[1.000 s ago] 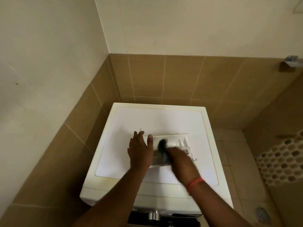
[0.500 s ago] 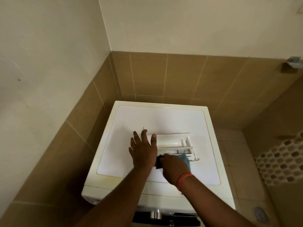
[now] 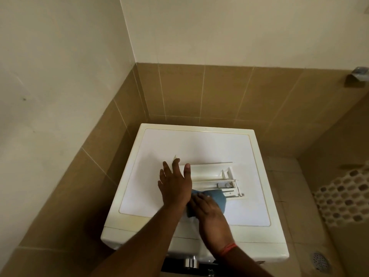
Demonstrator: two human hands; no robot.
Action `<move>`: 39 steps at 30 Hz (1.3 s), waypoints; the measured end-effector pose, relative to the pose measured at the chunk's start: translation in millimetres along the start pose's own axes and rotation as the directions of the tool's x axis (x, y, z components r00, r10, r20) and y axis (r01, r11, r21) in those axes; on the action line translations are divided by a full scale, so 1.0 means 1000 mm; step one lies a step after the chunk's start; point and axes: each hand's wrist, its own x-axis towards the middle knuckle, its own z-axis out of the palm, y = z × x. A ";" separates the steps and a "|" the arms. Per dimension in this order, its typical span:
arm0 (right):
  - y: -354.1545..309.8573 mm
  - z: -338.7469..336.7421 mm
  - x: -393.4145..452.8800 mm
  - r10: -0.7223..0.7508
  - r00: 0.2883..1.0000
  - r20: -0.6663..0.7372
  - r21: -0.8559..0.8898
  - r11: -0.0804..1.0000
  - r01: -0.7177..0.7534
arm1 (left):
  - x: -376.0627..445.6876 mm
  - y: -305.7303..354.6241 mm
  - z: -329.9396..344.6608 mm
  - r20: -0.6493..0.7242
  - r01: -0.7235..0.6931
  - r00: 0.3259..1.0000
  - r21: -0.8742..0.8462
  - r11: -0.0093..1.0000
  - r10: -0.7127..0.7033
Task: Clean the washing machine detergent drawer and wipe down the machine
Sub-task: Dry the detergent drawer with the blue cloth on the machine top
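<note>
The white detergent drawer (image 3: 211,176) lies on its side on top of the white washing machine (image 3: 199,144). My left hand (image 3: 174,184) rests flat on the drawer's left end, fingers straight, holding it down. My right hand (image 3: 207,208) presses a blue cloth (image 3: 217,198) against the near side of the drawer, fingers laid over the cloth. Part of the cloth is hidden under both hands.
Brown wall tiles enclose the machine on the left and behind. A chrome knob (image 3: 189,263) shows on the machine's front. A floor drain (image 3: 319,260) sits at the lower right, with a mosaic tile strip (image 3: 347,196) and a metal fitting (image 3: 359,73) on the right.
My right hand has drawn the cloth from the middle of the drawer toward me, down to its near side. My left hand has stayed on the drawer's left end.
</note>
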 end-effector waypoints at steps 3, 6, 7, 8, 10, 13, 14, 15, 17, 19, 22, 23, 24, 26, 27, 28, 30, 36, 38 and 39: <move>0.007 -0.004 0.003 -0.080 0.997 -0.006 0.017 0.997 0.080 | 0.001 0.000 0.000 0.004 -0.002 1.000 -0.018 1.000 0.002; 0.054 -0.020 -0.010 -0.022 1.000 0.020 -0.019 1.000 0.022 | 0.001 0.000 -0.001 0.003 0.003 1.000 -0.040 0.999 -0.003; 0.069 -0.029 -0.017 0.031 0.999 -0.009 -0.048 0.998 -0.031 | 0.001 0.001 -0.001 -0.003 0.003 1.000 -0.045 0.999 -0.003; 0.081 -0.039 -0.023 0.094 0.995 -0.039 -0.058 0.994 -0.096 | 0.000 0.002 -0.002 -0.010 -0.001 1.000 -0.049 0.999 0.000; 0.092 -0.051 -0.029 0.185 0.978 -0.097 -0.054 0.980 -0.191 | 0.000 0.004 -0.002 -0.018 -0.011 1.000 -0.041 0.999 0.010; 0.077 -0.034 -0.022 0.251 0.958 -0.142 0.019 0.968 -0.251 | 0.001 0.002 0.001 -0.001 0.002 1.000 -0.038 0.999 -0.002; 0.068 -0.022 -0.019 0.253 0.959 -0.127 0.088 0.966 -0.243 | 0.001 0.001 0.002 0.007 0.004 1.000 -0.045 0.999 -0.004; 0.059 -0.010 -0.017 0.240 0.966 -0.093 0.131 0.965 -0.227 | 0.001 0.000 0.002 0.013 0.003 1.000 -0.050 0.999 -0.002; 0.045 0.003 -0.015 0.154 0.987 -0.034 0.091 0.984 -0.151 | 0.001 0.000 0.001 0.019 -0.003 1.000 -0.054 0.999 0.004; 0.048 -0.001 -0.011 0.082 0.996 -0.015 0.060 0.995 -0.081 | 0.002 -0.001 0.000 0.018 -0.001 1.000 -0.051 0.999 0.002; 0.066 -0.029 -0.010 0.095 0.995 -0.023 0.007 0.995 -0.095 | 0.001 0.000 0.001 0.008 0.002 1.000 -0.053 0.999 -0.002; 0.071 -0.040 -0.009 0.123 0.991 -0.053 -0.009 0.992 -0.124 | 0.000 0.000 0.000 0.001 0.001 1.000 -0.056 0.998 -0.001; 0.075 -0.047 -0.009 0.149 0.985 -0.085 -0.019 0.988 -0.151 | 0.000 0.001 0.000 -0.006 -0.004 1.000 -0.053 0.999 0.004; 0.072 -0.047 -0.003 0.176 0.980 -0.096 -0.047 0.982 -0.181 | 0.000 0.001 0.000 -0.007 -0.014 1.000 -0.023 1.000 0.014; 0.065 -0.041 0.002 0.184 0.980 -0.074 -0.048 0.981 -0.188 | 0.001 0.001 0.000 0.004 -0.013 1.000 -0.002 1.000 0.013; 0.054 -0.032 0.008 0.190 0.982 -0.018 -0.036 0.981 -0.191 | 0.001 0.000 0.001 0.022 -0.012 1.000 0.020 1.000 0.011; 0.026 -0.015 0.022 0.163 0.978 0.131 0.023 0.986 -0.168 | 0.000 0.001 0.000 0.057 -0.011 0.998 0.060 0.998 0.008; 0.013 -0.029 0.048 0.112 0.909 0.402 0.008 0.992 -0.126 | 0.002 0.003 -0.003 0.077 0.004 0.997 0.094 0.996 -0.011; 0.042 -0.038 0.045 0.121 0.880 0.458 -0.035 0.992 -0.118 | 0.003 0.002 -0.002 0.082 0.003 0.997 0.087 0.996 -0.010; 0.051 -0.041 0.043 0.134 0.874 0.468 -0.075 0.991 -0.112 | 0.003 0.002 -0.001 0.079 0.003 0.997 0.086 0.996 -0.010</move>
